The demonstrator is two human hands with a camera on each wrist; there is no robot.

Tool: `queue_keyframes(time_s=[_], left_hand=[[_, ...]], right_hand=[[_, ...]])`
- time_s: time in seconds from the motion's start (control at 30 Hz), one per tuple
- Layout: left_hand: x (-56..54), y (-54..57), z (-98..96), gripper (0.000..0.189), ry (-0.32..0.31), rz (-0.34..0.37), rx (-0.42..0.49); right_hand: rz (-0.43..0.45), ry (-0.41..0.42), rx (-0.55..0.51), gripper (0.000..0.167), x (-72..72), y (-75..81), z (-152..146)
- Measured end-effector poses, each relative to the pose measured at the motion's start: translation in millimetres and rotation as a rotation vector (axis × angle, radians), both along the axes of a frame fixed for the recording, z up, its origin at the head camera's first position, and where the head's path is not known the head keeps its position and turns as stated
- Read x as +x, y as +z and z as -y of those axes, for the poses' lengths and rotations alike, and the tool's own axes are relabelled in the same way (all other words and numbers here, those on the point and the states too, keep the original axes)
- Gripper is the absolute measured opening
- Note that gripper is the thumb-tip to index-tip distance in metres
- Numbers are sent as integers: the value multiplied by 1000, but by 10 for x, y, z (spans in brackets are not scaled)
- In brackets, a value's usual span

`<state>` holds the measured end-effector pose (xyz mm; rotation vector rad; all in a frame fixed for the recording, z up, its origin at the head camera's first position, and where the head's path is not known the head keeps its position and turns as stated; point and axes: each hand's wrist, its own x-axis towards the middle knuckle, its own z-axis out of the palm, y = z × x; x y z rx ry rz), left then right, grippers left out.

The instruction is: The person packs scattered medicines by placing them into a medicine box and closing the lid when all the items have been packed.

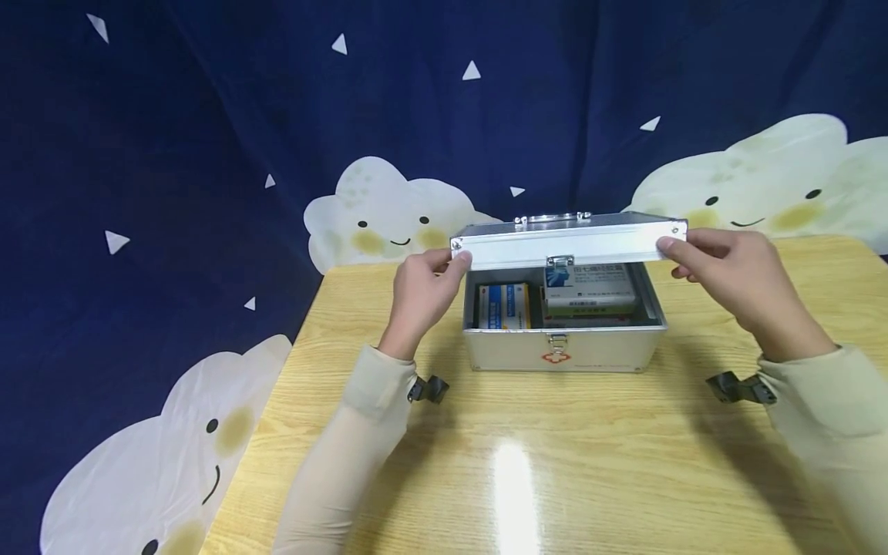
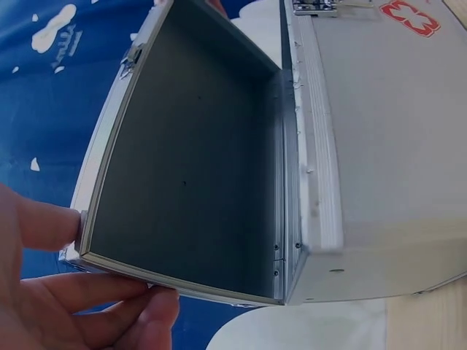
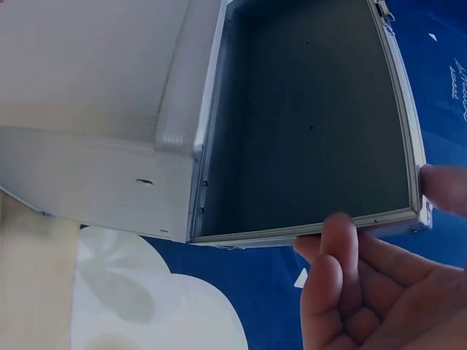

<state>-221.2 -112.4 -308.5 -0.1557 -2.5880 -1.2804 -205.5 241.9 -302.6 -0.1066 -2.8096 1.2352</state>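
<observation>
A silver first-aid box (image 1: 506, 353) with a red cross stands on the table, its lid (image 1: 516, 252) raised at a slant. My left hand (image 1: 425, 289) pinches the lid's left front corner, thumb on the front edge. At the opposite corner my right hand (image 1: 735, 270) grips the lid the same way. Inside the box sit a blue, white and yellow medicine box (image 1: 504, 306) on the left and a stack of medicine boxes (image 1: 590, 289) on the right. In the left wrist view the lid's dark lining (image 2: 182, 160) shows; the box's contents are hidden there.
The wooden table (image 1: 388, 493) reaches around the box on all sides that show. Behind it hangs a dark blue curtain (image 1: 416, 100) with white clouds and triangles. A black wrist mount (image 1: 741, 388) sticks out from each sleeve.
</observation>
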Motion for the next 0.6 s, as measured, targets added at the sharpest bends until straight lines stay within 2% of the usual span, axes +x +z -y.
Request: queue_keyframes(time_s=[0.4, 0.6], left_hand=[[37, -50, 12, 32, -14, 2, -28], [69, -88, 23, 29, -26, -3, -56]], right_hand=[[-58, -8, -72, 60, 73, -98, -18], [-84, 19, -100, 46, 102, -178, -28]])
